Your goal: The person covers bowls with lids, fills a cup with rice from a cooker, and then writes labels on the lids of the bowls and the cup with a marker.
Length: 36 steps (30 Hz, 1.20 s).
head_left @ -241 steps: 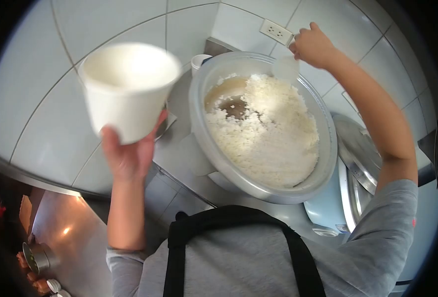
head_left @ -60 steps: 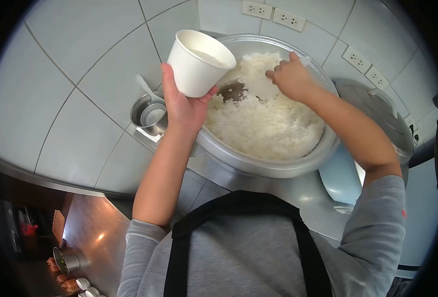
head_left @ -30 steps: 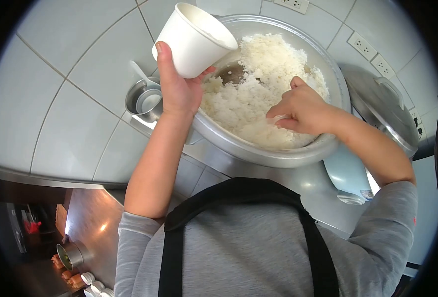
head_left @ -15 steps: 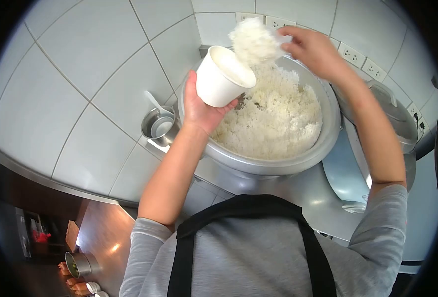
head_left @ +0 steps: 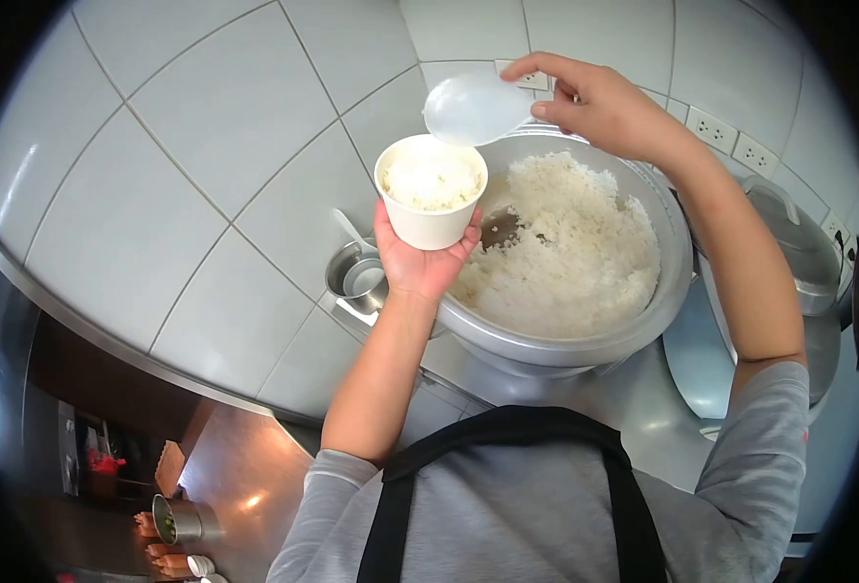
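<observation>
My left hand [head_left: 422, 257] holds a white paper bowl [head_left: 431, 225] from below, with cooked rice [head_left: 432, 183] inside it. Pinched in my right hand [head_left: 600, 105] is a translucent rice paddle [head_left: 478, 109], its broad blade just above the bowl's far rim. No heap of rice shows on the blade. Below and to the right of the bowl stands a large metal pot [head_left: 566, 352] with a big mound of white rice [head_left: 570, 257]. A dark patch of the pot's bottom shows near the bowl.
A small metal container [head_left: 357, 277] with a white-handled utensil stands left of the pot. At the right is a metal lid [head_left: 779, 243] with a handle. Wall sockets [head_left: 711, 128] line the tiled wall. A steel counter [head_left: 245, 476] with a metal pot [head_left: 179, 520] lies lower left.
The rice heaped on the paddle is off it and rice now shows in the bowl. The bowl has gone from tilted to nearly upright. The paddle has moved over the bowl's far rim.
</observation>
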### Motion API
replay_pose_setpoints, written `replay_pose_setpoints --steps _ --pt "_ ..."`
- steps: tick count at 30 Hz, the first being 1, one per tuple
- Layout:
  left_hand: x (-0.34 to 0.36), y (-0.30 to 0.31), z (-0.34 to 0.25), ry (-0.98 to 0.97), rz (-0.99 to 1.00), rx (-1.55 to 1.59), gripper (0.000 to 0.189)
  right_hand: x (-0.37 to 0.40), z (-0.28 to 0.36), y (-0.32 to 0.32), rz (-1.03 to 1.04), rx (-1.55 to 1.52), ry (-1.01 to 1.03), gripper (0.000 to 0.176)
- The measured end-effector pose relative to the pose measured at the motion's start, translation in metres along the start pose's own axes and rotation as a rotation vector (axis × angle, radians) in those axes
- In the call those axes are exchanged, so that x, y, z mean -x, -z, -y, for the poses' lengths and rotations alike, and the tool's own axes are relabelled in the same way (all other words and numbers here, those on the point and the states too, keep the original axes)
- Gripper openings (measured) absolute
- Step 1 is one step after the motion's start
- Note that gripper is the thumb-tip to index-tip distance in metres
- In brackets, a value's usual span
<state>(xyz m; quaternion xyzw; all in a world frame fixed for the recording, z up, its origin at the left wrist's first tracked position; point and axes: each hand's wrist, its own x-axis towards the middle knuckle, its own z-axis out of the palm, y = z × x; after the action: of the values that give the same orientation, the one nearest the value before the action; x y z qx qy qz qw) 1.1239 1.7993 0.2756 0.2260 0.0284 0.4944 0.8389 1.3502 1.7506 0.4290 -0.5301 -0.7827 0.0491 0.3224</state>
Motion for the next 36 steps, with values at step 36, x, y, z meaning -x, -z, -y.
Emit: replay_pose_setpoints --steps 36 --pt "-0.001 0.012 -0.024 -0.188 -0.025 -0.267 0.069 0.007 -0.066 -0.161 0.328 0.75 0.416 0.009"
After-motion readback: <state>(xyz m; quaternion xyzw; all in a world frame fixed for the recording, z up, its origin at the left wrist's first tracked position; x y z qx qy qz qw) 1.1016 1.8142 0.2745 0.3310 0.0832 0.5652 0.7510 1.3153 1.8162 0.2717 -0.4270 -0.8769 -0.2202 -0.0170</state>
